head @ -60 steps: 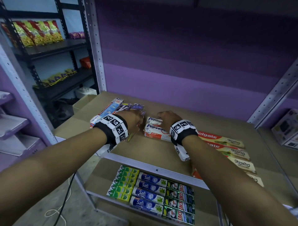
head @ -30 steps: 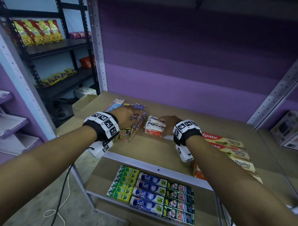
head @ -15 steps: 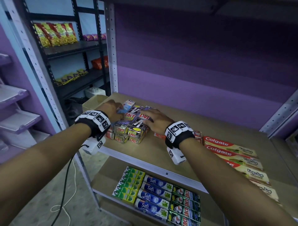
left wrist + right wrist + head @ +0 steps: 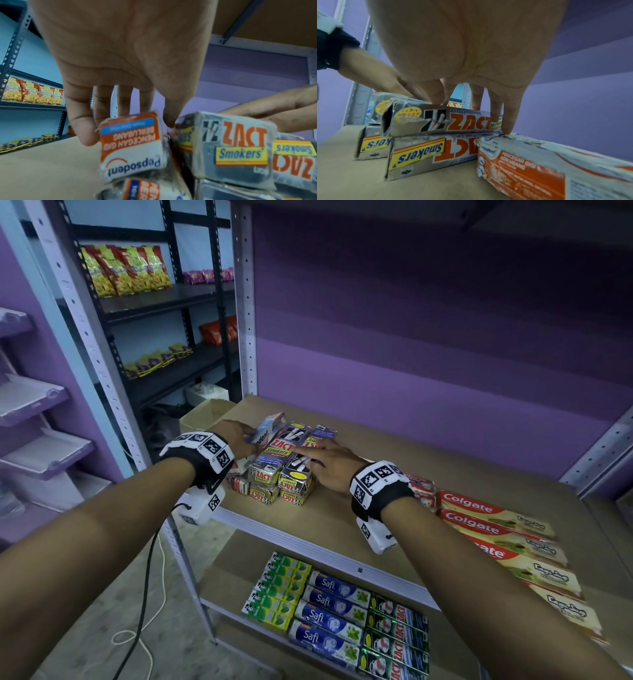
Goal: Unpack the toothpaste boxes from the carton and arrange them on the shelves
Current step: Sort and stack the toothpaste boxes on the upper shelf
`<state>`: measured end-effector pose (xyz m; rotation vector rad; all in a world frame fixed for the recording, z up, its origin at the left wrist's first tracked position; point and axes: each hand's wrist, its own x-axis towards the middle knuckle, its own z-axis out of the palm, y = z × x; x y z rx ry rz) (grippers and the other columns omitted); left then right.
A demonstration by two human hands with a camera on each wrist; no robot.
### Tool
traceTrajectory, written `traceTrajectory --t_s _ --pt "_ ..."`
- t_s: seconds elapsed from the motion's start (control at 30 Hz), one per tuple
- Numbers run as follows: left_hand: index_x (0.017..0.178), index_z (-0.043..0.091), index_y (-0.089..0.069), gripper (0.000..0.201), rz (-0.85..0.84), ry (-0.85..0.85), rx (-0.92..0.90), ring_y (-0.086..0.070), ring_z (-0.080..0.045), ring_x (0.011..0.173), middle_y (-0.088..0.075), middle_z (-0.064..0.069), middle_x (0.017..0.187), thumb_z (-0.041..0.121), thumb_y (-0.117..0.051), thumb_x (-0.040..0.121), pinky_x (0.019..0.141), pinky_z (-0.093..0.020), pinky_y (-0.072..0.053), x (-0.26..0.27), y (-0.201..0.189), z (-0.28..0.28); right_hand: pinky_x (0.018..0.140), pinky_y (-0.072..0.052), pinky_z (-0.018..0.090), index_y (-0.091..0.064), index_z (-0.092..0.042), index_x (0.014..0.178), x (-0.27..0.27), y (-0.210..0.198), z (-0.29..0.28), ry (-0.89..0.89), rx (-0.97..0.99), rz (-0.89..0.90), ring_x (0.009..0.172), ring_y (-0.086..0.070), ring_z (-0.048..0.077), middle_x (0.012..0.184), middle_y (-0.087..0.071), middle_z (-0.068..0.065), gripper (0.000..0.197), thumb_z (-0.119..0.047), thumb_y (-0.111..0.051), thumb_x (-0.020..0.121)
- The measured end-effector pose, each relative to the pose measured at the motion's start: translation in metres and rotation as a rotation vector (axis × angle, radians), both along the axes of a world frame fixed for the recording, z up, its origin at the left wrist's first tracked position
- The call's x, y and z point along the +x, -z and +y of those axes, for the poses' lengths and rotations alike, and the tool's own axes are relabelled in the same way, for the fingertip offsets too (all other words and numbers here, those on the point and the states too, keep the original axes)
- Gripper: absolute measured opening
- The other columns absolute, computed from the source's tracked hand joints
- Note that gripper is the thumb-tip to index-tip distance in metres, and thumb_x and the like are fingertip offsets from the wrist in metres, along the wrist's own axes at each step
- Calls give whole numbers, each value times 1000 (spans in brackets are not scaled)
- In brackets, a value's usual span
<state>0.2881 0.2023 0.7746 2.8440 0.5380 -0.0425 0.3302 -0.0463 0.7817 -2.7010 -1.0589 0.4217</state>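
A stack of silver Zact Smokers boxes (image 4: pixel 278 472) (image 4: pixel 235 146) (image 4: pixel 436 124) lies at the front left of the upper shelf board (image 4: pixel 342 518). My right hand (image 4: pixel 308 455) (image 4: pixel 471 108) rests flat on its top with straight fingers, and the little finger touches a red-and-white Pepsodent box (image 4: pixel 530 165) beside the stack. My left hand (image 4: pixel 248 436) (image 4: pixel 128 128) pinches another Pepsodent box (image 4: pixel 269 431) (image 4: pixel 132 146) between thumb and fingers at the stack's left side. More Pepsodent boxes (image 4: pixel 423 491) lie partly hidden behind my right wrist.
Colgate boxes (image 4: pixel 496 522) lie in a row along the shelf's right. The lower shelf holds green boxes (image 4: pixel 277 594), Safi boxes (image 4: pixel 332 611) and Zact boxes (image 4: pixel 394 635). An open brown carton (image 4: pixel 205 414) sits past the left upright (image 4: pixel 245 302). A cable (image 4: pixel 144 594) hangs down.
The left hand set its bundle of boxes down on the shelf. The right hand left the Pepsodent boxes and moved left onto the Zact stack. My head turned left.
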Motion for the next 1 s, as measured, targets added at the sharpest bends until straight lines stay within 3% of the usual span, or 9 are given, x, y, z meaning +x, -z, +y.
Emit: traceTrajectory --t_s 0.17,0.3,0.4,0.47,0.53,0.63,0.77,0.9,1.0 --pt "135 29 -57 48 -68 -127 -263 -65 -24 104 -69 -6 121 39 -67 89 84 -25 -48 -4 0 15 120 -19 49 -28 -59 145 -1 1 0 15 14 22 148 -16 36 162 -17 6 43 -42 -29 105" --pt "128 20 -63 37 -179 -201 -522 -64 -29 107 -68 -13 120 27 -67 91 98 -38 -50 -6 5 24 121 -18 48 -27 -58 145 -3 0 0 14 16 30 150 -12 34 163 -13 4 43 -43 -28 105" --pt "112 21 -69 21 -310 -224 -732 -67 -32 96 -70 -17 110 23 -66 92 81 -41 -58 -9 -1 22 122 -15 48 -29 -57 145 -3 0 0 8 29 42 151 -10 31 164 -14 5 43 -41 -29 105" --pt "105 22 -70 14 -378 -206 -792 -68 -28 86 -71 -17 107 24 -66 92 67 -33 -58 -12 -12 17 121 -18 46 -33 -52 146 -2 -1 -1 -18 70 27 149 -18 27 162 -23 6 44 -38 -34 105" --pt "106 19 -72 16 -414 -195 -870 -68 -30 83 -72 -18 105 25 -65 92 72 -38 -59 -15 -26 9 117 -30 40 -40 -44 146 1 -6 -4 -21 171 -66 142 -34 25 155 -37 3 46 -31 -44 102" --pt "115 16 -71 23 -371 -162 -1054 -68 -35 97 -70 -20 112 21 -61 95 87 -48 -55 -18 -46 -8 108 -41 41 -39 -41 144 9 -15 -12 41 316 -251 131 -44 26 145 -43 2 55 -22 -54 95" --pt "127 12 -64 30 -260 12 -1223 -70 -25 87 -68 -17 119 16 -53 99 68 -30 -60 -23 -66 -41 102 -44 44 -30 -41 145 21 -31 -28 106 406 -405 127 -42 29 143 -37 2 77 -21 -71 83" --pt "127 11 -65 33 -173 115 -1247 -64 -35 113 -68 -17 121 21 -59 96 96 -44 -53 -22 -68 -67 105 -40 47 -41 -30 140 26 -43 -51 83 322 -509 129 -38 29 144 -39 5 76 -33 -78 74" --pt "131 14 -61 35 -31 217 -1339 -67 -23 93 -68 -15 121 23 -50 100 67 -28 -58 -22 -69 -85 98 -40 43 -50 -29 131 22 -44 -70 44 309 -556 120 -44 24 132 -49 -1 63 -34 -78 75"
